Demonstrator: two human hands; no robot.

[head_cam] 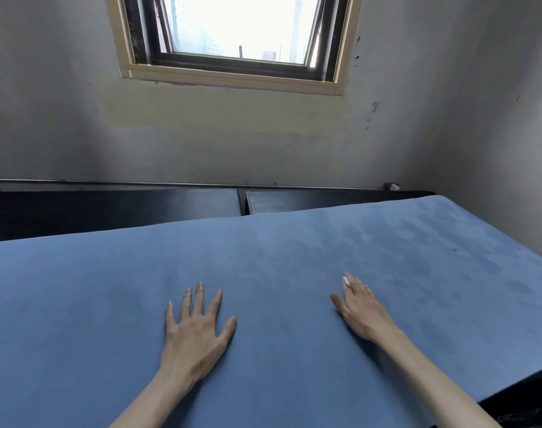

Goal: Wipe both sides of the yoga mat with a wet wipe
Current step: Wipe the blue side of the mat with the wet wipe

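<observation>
Nearest the viewer, left hand (195,322) lies spread flat, apparently steadying the blue yoga mat (109,288), while right hand (359,307) presses a mostly hidden white wet wipe (345,281) beneath straight fingers; darker, seemingly damp patches (448,242) extend toward the window (242,29).

Both forearms are bare, sleeveless in view; the hands (198,325) show pale, neat nails.

There are no words, numbers, brand names or signs to read anywhere here. The blue yoga mat (263,273) under the fingers (198,296) is plain, with only darker patches on it. The grey wall (232,143) far beyond the fingers has small dark marks, but they are not letters.
</observation>
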